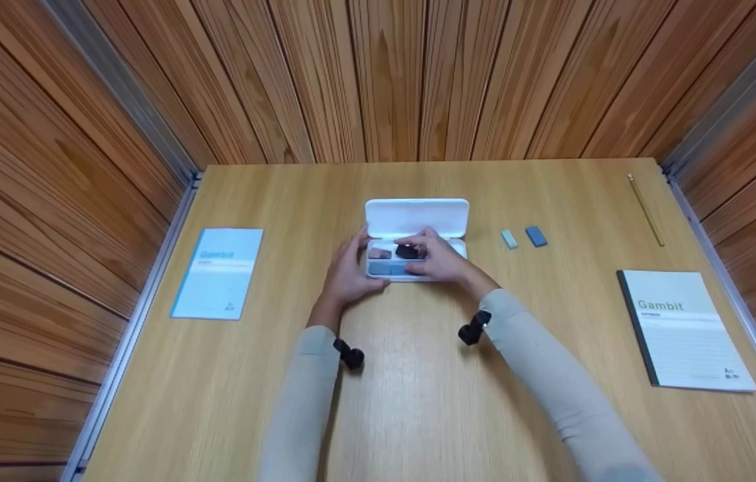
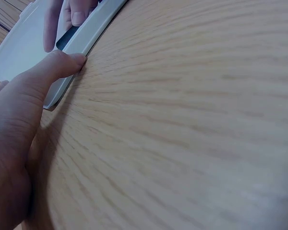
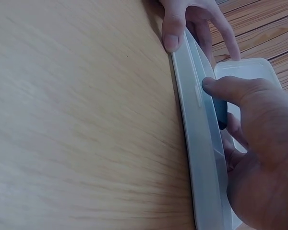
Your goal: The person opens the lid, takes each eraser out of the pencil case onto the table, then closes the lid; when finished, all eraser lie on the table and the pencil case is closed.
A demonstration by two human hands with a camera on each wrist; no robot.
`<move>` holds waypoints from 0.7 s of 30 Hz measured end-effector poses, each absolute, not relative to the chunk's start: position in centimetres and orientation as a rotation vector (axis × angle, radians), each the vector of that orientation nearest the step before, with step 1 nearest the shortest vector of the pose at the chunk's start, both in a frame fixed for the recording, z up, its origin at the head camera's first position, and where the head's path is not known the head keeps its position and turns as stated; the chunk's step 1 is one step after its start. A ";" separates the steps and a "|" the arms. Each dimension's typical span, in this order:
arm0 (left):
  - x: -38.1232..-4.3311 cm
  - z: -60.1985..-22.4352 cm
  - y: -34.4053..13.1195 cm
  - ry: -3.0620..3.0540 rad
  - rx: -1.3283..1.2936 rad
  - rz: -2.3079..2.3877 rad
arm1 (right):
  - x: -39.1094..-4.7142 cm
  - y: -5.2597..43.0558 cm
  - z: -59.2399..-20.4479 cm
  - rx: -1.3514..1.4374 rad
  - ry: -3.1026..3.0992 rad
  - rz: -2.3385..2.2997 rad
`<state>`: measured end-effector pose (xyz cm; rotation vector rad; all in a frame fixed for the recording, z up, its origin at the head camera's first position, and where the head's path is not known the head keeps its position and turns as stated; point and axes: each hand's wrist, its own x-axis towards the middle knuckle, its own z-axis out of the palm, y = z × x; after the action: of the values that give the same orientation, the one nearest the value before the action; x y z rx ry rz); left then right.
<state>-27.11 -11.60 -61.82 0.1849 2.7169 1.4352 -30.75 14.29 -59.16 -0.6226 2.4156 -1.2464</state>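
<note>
A white pencil case (image 1: pixel 416 218) lies on the table with its lid raised at the back. My left hand (image 1: pixel 349 273) holds its left end, the thumb at the front edge and the fingers along the side. Over the tray, my right hand (image 1: pixel 443 260) pinches a small black block (image 1: pixel 407 252) between thumb and fingers; the block also shows dark in the right wrist view (image 3: pixel 222 114). Inside the tray are a pinkish piece (image 1: pixel 380 254) at the back left and grey-blue blocks (image 1: pixel 384 268) in the front compartment. My right hand hides the tray's right part.
Right of the case lie a pale green eraser (image 1: pixel 509 239) and a blue eraser (image 1: pixel 536 236). A gold pencil (image 1: pixel 646 210) is at the far right, above a dark-spined notebook (image 1: pixel 689 335). A light blue notebook (image 1: pixel 217 273) lies at left. Wooden walls (image 1: pixel 384 80) enclose the table.
</note>
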 end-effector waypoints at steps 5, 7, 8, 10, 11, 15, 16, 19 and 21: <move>-27.2 -62.0 -11.7 2.711 0.203 1.443 | -30.5 14.1 -59.1 -0.627 2.448 -1.242; -27.2 -62.0 -11.8 2.720 0.220 1.436 | -30.3 13.9 -58.7 -0.647 2.456 -1.237; -27.2 -62.0 -11.8 2.725 0.228 1.431 | -30.4 13.8 -58.7 -0.655 2.463 -1.234; -27.3 -62.0 -11.8 2.736 0.243 1.422 | -30.3 13.6 -58.2 -0.666 2.470 -1.224; -27.3 -62.0 -11.9 2.739 0.247 1.417 | -30.2 13.6 -58.0 -0.652 2.470 -1.219; -27.3 -62.0 -11.9 2.735 0.240 1.416 | -30.9 14.1 -59.2 -0.633 2.474 -1.228; -27.2 -62.0 -11.8 2.731 0.234 1.420 | -31.1 14.2 -59.5 -0.628 2.475 -1.237; -27.2 -62.0 -11.8 2.717 0.211 1.429 | -31.3 14.5 -59.8 -0.614 2.462 -1.277; -27.1 -62.0 -11.7 2.708 0.195 1.437 | -31.1 14.5 -59.4 -0.587 2.458 -1.301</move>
<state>-27.14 -11.73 -61.98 0.1954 2.7084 1.4367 -31.06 14.52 -59.38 -0.5874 2.4579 -1.3008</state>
